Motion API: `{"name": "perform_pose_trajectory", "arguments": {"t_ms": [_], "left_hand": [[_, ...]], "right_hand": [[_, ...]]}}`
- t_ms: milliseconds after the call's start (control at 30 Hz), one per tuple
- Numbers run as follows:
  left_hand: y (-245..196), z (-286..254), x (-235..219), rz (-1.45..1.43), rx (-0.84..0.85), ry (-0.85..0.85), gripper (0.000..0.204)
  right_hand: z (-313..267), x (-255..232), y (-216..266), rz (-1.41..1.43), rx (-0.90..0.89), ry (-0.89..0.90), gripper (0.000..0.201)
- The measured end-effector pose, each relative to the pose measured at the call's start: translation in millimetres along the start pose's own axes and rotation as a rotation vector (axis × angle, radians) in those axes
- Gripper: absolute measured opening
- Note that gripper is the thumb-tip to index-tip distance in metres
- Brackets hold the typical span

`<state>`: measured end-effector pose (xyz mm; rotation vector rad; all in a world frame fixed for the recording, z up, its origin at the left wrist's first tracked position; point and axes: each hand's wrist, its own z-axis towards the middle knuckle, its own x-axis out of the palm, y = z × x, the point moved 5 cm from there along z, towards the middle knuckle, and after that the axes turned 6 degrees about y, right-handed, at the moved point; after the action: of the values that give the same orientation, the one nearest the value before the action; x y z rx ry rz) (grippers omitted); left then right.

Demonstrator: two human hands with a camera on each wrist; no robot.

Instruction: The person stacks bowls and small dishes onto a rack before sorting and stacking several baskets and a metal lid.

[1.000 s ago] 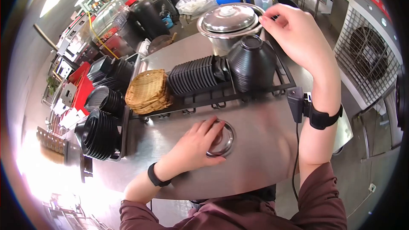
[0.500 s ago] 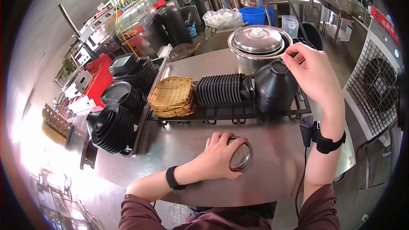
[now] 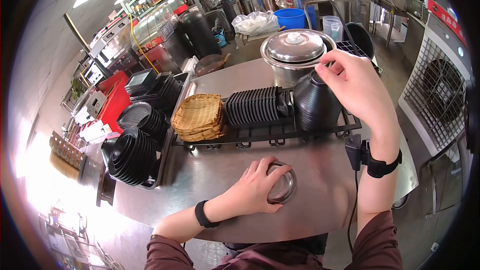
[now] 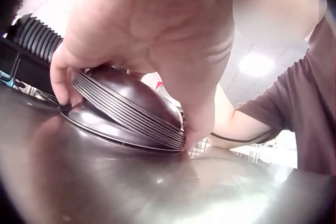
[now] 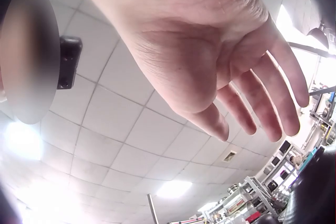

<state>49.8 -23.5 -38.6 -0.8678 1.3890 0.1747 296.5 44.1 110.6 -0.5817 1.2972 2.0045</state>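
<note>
A small stack of upturned steel bowls sits on the steel table near its front edge. My left hand lies over the stack, fingers and thumb curled round its rims; the left wrist view shows the nested rims under that hand. An upturned stack of black bowls stands at the right end of a black wire rack. My right hand hovers at the stack's top, fingertips by its foot. In the right wrist view its fingers are straight and hold nothing.
A lidded steel pot stands behind the rack. The rack also holds ribbed black trays and wicker baskets. More black bowls fill a tray at left. A large fan unit stands at right.
My right hand has come down from the pot's rim to the top of the black bowl stack. The left hand stays on the steel bowls. The view has shifted.
</note>
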Motion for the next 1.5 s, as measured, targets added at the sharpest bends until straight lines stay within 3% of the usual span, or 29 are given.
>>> {"name": "perform_pose_trajectory", "arguments": {"t_ms": [33, 100, 133, 200, 267, 333, 400, 433, 500, 567, 667, 800, 867, 900, 967, 1000, 1067, 1133, 1200, 1233, 1267, 1333, 1400, 1500], "left_hand": [[-1.6, -0.3, -0.2, 0.002, 0.002, 0.0, 0.097], [-10.1, -2.4, -1.0, 0.056, 0.05, -0.016, 0.095], [-13.3, -3.4, -0.4, 0.06, 0.051, -0.016, 0.095], [-21.0, -7.3, -1.4, 0.079, 0.097, -0.097, 0.091], [-24.3, -11.7, -1.9, 0.177, 0.17, -0.17, 0.091], [-27.1, -17.2, -4.1, 0.28, 0.243, -0.246, 0.09], [-25.6, -22.4, -10.1, 0.319, 0.271, -0.316, 0.09], [-23.9, -23.3, -11.5, 0.326, 0.271, -0.321, 0.09], [-12.4, -22.6, -12.4, 0.255, 0.112, -0.278, 0.09], [-8.3, -26.1, -13.5, 0.249, 0.102, -0.275, 0.09], [-1.6, -31.0, -13.2, 0.283, 0.106, -0.27, 0.09], [1.0, -35.6, -16.8, 0.377, 0.12, -0.339, 0.09], [2.9, -35.9, -21.6, 0.393, 0.116, -0.377, 0.091], [4.3, -36.5, -24.3, 0.408, 0.111, -0.406, 0.091], [11.6, -34.7, -28.8, 0.337, 0.136, -0.43, 0.093], [14.2, -34.1, -32.2, 0.264, 0.155, -0.448, 0.094], [17.0, -34.1, -36.5, 0.221, 0.131, -0.455, 0.092], [23.4, -36.6, -44.1, 0.064, 0.113, -0.587, 0.096], [28.4, -37.2, -46.1, 0.027, 0.105, -0.612, 0.104], [31.2, -36.9, -45.6, -0.014, 0.091, -0.638, 0.112], [34.4, -35.4, -44.3, -0.054, 0.076, -0.666, 0.121], [33.5, -31.1, -43.6, -0.089, 0.072, -0.672, 0.128], [30.7, -31.3, -48.7, -0.172, 0.0, -0.612, 0.124], [33.7, -38.6, -57.2, -0.188, 0.01, -0.615, 0.126]], "right_hand": [[0.3, 0.9, -2.4, 0.0, 0.0, -0.002, 0.025], [1.1, 15.4, -1.3, 0.37, -0.15, 0.243, 0.03], [-0.4, 13.8, 1.6, 0.37, -0.152, 0.24, 0.03], [-9.0, 24.0, 13.1, 0.61, -0.11, 0.534, 0.034], [-9.9, 37.1, 11.5, 0.468, -0.168, 0.651, 0.038], [-15.9, 49.5, 14.1, 0.148, -0.239, 0.803, 0.048], [-24.8, 72.2, 11.9, -0.004, -0.118, 1.09, 0.07], [-26.5, 85.4, 10.0, -0.016, -0.129, 1.118, 0.07], [-29.5, 119.4, 3.6, -0.05, -0.19, 1.204, 0.072], [-32.2, 150.3, -4.3, -0.072, -0.257, 1.284, 0.074], [-31.7, 166.2, -1.0, -0.018, -0.149, 1.452, 0.074], [-30.9, 162.8, -3.3, 0.063, -0.204, 1.3, 0.066], [-36.7, 163.5, -4.4, 0.46, 0.012, 1.426, 0.051], [-38.2, 168.3, -7.1, 0.455, 0.013, 1.422, 0.051], [-41.1, 181.9, -7.0, 0.827, 0.065, 1.472, 0.03], [-41.8, 189.4, -9.4, 0.82, 0.062, 1.466, 0.03], [-40.1, 199.9, -3.6, 1.161, 0.107, 1.354, 0.025], [-43.1, 206.7, 6.5, 1.23, 0.167, 1.283, 0.023], [-43.8, 215.0, 17.5, 1.525, 0.256, 1.156, 0.022], [-49.8, 221.3, 21.4, 1.449, 0.393, 1.022, 0.022], [-58.1, 223.1, 41.1, 1.554, 0.528, 0.825, 0.021], [-63.5, 229.8, 42.7, 1.742, 0.501, 0.781, 0.023], [-70.5, 223.0, 46.6, 1.831, 0.639, 0.768, 0.026], [-71.8, 217.3, 52.5, 1.813, 0.632, 0.747, 0.026]]}}
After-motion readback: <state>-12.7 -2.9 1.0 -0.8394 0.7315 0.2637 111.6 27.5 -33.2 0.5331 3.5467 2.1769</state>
